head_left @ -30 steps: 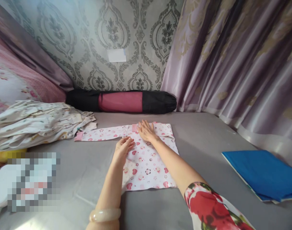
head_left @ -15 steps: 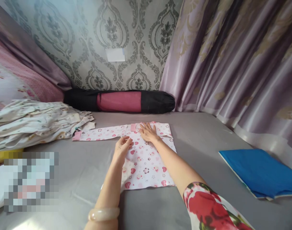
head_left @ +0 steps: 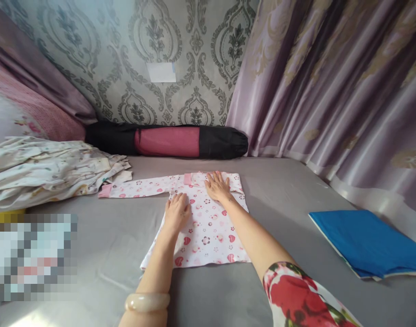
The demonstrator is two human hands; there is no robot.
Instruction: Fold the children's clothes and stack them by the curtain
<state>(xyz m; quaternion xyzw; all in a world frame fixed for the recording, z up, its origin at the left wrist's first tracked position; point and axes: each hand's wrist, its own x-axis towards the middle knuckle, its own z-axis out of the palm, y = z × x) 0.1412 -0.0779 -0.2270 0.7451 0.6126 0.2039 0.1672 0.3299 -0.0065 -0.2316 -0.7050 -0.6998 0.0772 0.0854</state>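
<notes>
A white child's long-sleeved shirt (head_left: 208,227) with red hearts and flowers lies flat on the grey bed sheet. Its left sleeve stretches out to a pink cuff (head_left: 104,191). The other sleeve is folded across the top of the body, and its pink cuff (head_left: 187,179) points left. My right hand (head_left: 217,187) lies flat with spread fingers on that folded sleeve. At the shirt's left side, below the outstretched sleeve, my left hand (head_left: 177,211) rests palm down on the fabric, fingers extended and holding nothing.
A crumpled pile of pale patterned cloth (head_left: 51,170) lies at the left. Along the wall runs a black and dark pink roll (head_left: 167,141). A folded blue cloth (head_left: 368,243) lies at the right, below the purple curtain (head_left: 317,91). A blurred-out item (head_left: 40,256) is at lower left.
My left hand has come down flatter on the shirt's left edge, whose lower left corner now lies spread outward. My right hand has slid slightly right along the folded sleeve.
</notes>
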